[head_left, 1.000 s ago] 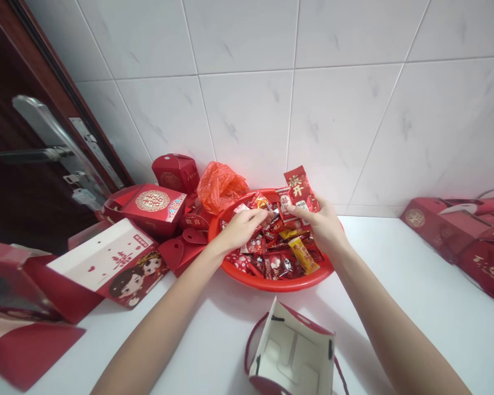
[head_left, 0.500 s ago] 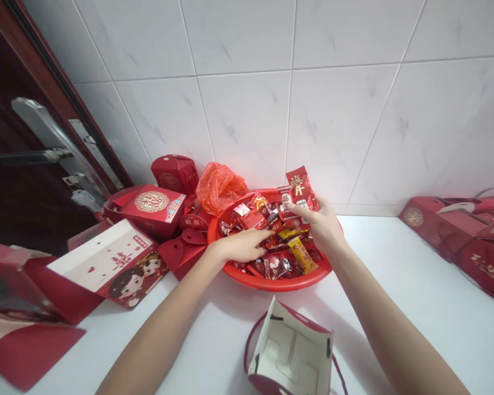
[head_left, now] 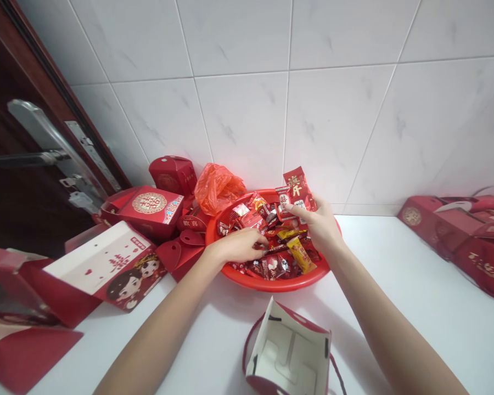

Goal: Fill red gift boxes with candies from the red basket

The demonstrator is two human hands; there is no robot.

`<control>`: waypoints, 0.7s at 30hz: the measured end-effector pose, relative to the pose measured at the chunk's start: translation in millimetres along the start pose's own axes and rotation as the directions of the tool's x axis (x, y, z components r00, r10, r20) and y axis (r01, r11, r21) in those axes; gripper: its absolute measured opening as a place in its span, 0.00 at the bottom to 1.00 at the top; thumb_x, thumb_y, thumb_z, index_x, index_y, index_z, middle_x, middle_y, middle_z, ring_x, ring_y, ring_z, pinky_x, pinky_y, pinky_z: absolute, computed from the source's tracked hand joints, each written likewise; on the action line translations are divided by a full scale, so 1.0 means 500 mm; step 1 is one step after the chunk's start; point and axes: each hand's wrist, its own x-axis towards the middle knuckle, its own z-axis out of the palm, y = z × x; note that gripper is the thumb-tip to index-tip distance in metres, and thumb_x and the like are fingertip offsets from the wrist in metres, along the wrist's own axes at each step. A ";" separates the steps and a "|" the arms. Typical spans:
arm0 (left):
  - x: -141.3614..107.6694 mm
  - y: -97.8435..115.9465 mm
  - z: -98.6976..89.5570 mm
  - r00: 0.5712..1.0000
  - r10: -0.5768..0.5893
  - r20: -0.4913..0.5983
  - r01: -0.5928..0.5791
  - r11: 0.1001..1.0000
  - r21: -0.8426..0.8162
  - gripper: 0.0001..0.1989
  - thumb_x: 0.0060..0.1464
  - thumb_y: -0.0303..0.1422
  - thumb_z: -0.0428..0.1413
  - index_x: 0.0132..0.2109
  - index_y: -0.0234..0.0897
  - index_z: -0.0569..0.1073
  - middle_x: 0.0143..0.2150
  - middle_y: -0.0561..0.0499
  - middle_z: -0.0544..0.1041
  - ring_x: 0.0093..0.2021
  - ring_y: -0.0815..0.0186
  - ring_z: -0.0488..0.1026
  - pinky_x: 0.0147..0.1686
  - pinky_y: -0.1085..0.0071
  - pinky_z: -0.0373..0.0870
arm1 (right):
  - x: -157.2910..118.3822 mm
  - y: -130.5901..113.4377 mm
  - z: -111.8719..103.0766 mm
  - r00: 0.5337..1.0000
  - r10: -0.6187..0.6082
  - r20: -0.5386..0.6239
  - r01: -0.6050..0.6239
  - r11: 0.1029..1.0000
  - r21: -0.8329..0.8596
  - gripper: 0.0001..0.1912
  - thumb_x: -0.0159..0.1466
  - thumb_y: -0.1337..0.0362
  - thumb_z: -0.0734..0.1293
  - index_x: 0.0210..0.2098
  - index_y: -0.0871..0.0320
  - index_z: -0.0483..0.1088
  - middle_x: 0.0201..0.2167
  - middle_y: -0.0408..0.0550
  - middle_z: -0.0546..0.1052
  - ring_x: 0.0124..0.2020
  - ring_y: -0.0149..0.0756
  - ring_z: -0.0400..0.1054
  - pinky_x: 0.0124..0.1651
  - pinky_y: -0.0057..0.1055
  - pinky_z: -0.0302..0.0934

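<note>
A red plastic basket (head_left: 271, 285) full of wrapped candies (head_left: 278, 266) stands on the white table against the wall. My left hand (head_left: 245, 244) reaches into it from the left, fingers curled down among the wrappers; what they grip, if anything, is hidden. Over the basket's right side, my right hand (head_left: 323, 219) is closed on red snack packets (head_left: 296, 184), one larger with gold lettering and a smaller one (head_left: 285, 200) beside it. A yellow-wrapped candy (head_left: 301, 255) lies between the hands. Nearer me sits an open red gift box (head_left: 290, 351) with a white inside and a cord handle.
Several red gift boxes (head_left: 154, 211) crowd the left, some folded, some open. A crumpled orange-red plastic bag (head_left: 218, 186) lies behind the basket. More red boxes (head_left: 469, 236) rest at the right by the tiled wall (head_left: 333, 120). A door handle (head_left: 33, 159) is at far left.
My left fingers have curled inward among the candies, where they were stretched out before. My right hand keeps the packets in nearly the same place. The whole view has shifted slightly.
</note>
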 end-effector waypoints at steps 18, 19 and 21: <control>0.014 0.015 -0.002 0.993 -0.050 0.104 0.037 0.992 0.123 0.22 0.54 0.36 0.58 0.56 0.37 0.76 0.47 0.41 0.83 0.47 0.52 0.80 0.42 0.67 0.71 | -0.003 0.001 0.001 1.000 -0.012 0.019 0.012 1.000 -0.013 0.19 0.49 0.55 0.78 0.31 0.55 0.67 0.26 0.41 0.75 0.21 0.30 0.62 0.26 0.32 0.58; 0.015 0.018 -0.001 0.992 -0.074 0.103 0.059 0.988 0.143 0.23 0.54 0.38 0.59 0.56 0.36 0.76 0.46 0.40 0.83 0.47 0.50 0.80 0.41 0.66 0.71 | -0.003 0.001 0.001 1.000 -0.015 0.021 0.016 1.000 -0.016 0.19 0.49 0.54 0.78 0.32 0.55 0.67 0.26 0.41 0.75 0.21 0.30 0.62 0.26 0.32 0.59; 0.018 0.022 0.001 0.990 -0.101 0.102 0.085 0.985 0.151 0.25 0.52 0.39 0.60 0.57 0.34 0.76 0.47 0.38 0.83 0.48 0.47 0.79 0.42 0.64 0.72 | -0.002 0.001 0.001 1.000 -0.017 0.024 0.017 1.000 -0.021 0.19 0.50 0.55 0.77 0.32 0.54 0.67 0.26 0.41 0.75 0.21 0.30 0.62 0.26 0.32 0.59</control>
